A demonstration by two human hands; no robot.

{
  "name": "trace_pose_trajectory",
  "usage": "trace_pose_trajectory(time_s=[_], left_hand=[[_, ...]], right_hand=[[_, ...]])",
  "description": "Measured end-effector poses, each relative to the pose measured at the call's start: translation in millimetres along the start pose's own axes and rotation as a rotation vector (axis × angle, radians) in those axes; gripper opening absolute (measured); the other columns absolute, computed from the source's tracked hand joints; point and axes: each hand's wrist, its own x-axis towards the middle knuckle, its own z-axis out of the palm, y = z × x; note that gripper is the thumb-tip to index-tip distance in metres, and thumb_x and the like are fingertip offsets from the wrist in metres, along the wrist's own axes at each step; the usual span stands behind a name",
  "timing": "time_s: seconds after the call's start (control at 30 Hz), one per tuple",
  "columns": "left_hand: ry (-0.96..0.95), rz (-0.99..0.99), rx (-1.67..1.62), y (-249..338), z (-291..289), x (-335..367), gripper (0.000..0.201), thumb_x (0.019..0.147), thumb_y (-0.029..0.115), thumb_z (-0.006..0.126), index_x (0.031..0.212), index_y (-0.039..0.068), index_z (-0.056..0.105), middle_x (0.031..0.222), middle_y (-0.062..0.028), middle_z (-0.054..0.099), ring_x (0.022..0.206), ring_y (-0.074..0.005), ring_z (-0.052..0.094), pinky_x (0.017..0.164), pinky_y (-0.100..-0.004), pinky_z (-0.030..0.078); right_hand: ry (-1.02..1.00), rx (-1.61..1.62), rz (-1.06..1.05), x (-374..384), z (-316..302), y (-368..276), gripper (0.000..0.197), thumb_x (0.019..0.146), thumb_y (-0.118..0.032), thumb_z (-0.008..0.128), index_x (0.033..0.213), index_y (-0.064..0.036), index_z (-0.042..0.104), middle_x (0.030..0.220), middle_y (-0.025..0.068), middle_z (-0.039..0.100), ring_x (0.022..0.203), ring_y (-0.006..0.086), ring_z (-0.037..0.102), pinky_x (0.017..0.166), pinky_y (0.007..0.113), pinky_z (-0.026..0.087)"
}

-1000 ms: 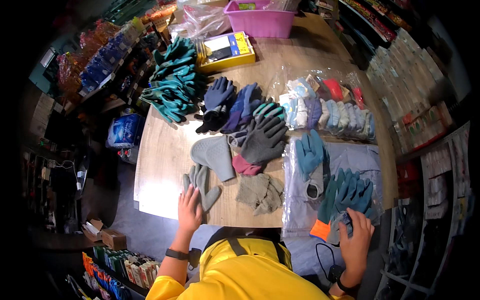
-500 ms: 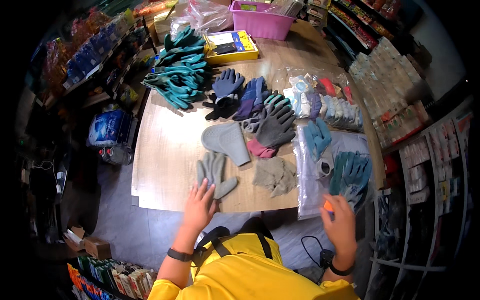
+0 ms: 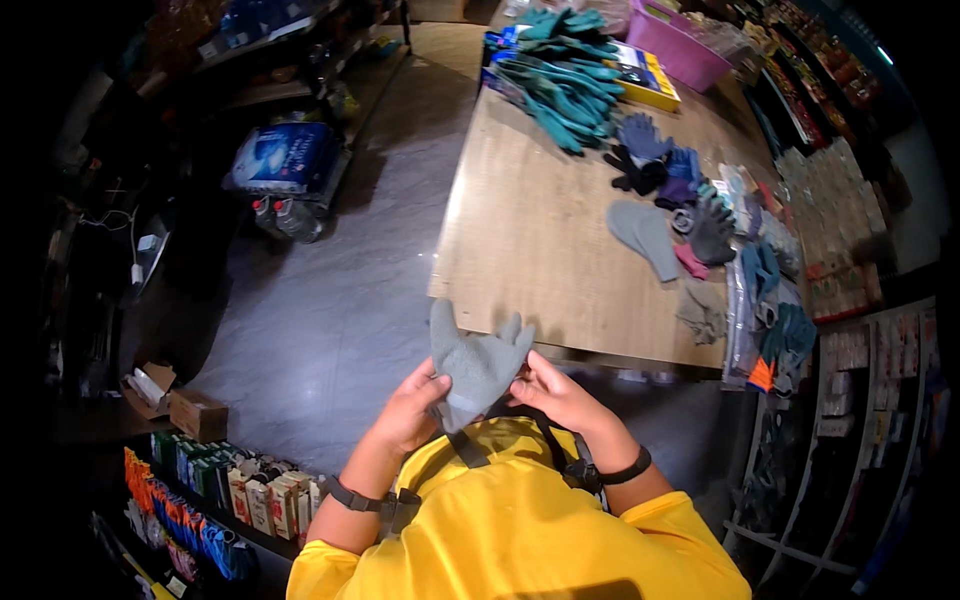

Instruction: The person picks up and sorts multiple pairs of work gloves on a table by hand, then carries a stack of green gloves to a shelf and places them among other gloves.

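A grey work glove [image 3: 482, 368] hangs in front of my chest, its fingers pointing up and away from me, beside the table's near edge. My left hand [image 3: 412, 404] pinches the glove's left side near the cuff, thumb on top. On the opposite side my right hand [image 3: 550, 392] grips the glove, its fingertips partly behind the fabric. Across the table lie a flat grey glove-shaped form [image 3: 645, 238], a dark grey glove with a pink cuff [image 3: 708, 232], a crumpled beige cloth [image 3: 702, 310], blue gloves [image 3: 645, 138] and a pile of teal gloves [image 3: 565, 85].
The wooden table [image 3: 530, 230] reaches away to the right. At its right edge are packaged gloves, teal gloves [image 3: 792, 335] and a small orange object [image 3: 762, 375]. A pink basket [image 3: 680, 45] and yellow box [image 3: 655, 85] stand at the far end. Shelves line both sides.
The grey glove has been lifted off the table and is now in both hands. My right hand has let go of the orange object and moved left. The view has shifted left.
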Motion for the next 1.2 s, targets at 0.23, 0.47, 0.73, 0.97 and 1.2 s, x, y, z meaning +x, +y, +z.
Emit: trace_pose_trajectory(time_s=[0.23,0.47,0.73,0.97,1.2], left_hand=[[0.039,-0.016,0.571,49,-77,2,0.023,0.093,0.005,0.059,0.114,-0.002,0.052,0.104,-0.0118,0.066,0.101,-0.023,0.065,0.086,-0.0345,0.054],[0.056,0.068,0.639,160,-106,40,0.026,0.1,0.012,0.051,0.123,0.001,0.053,0.115,-0.0196,0.066,0.104,-0.0287,0.067,0.092,-0.0383,0.053],[0.262,-0.013,0.563,285,-194,83,0.025,0.099,0.014,0.048,0.12,0.0,0.053,0.111,-0.0199,0.068,0.099,-0.0283,0.068,0.088,-0.037,0.054],[0.334,-0.057,0.595,380,-224,170,0.026,0.097,0.015,0.049,0.119,0.001,0.054,0.11,-0.0194,0.067,0.098,-0.0277,0.067,0.087,-0.0368,0.052],[0.018,-0.192,0.838,468,-269,313,0.025,0.098,0.02,0.051,0.117,0.004,0.056,0.107,-0.0164,0.069,0.094,-0.0248,0.069,0.083,-0.0336,0.052]], right_hand=[[0.112,0.111,-0.241,120,78,-4,0.068,0.094,-0.01,0.067,0.149,-0.001,0.029,0.139,0.0073,0.047,0.123,0.0176,0.048,0.105,0.032,0.041],[0.241,0.408,-0.278,206,52,-28,0.052,0.093,-0.005,0.063,0.139,-0.0017,0.04,0.127,0.0085,0.055,0.117,0.0184,0.054,0.102,0.035,0.045],[0.513,0.167,-0.182,301,51,-60,0.063,0.083,0.004,0.054,0.143,0.0009,0.036,0.129,0.0123,0.051,0.124,0.0215,0.048,0.107,0.033,0.038],[0.468,-0.161,-0.159,321,58,-104,0.039,0.083,0.003,0.049,0.121,-0.0007,0.041,0.108,0.016,0.053,0.11,0.022,0.054,0.097,0.034,0.042],[0.823,-0.169,0.016,377,85,-122,0.044,0.079,0.001,0.053,0.122,-0.0031,0.045,0.114,0.0131,0.055,0.109,0.0213,0.054,0.095,0.033,0.043]])
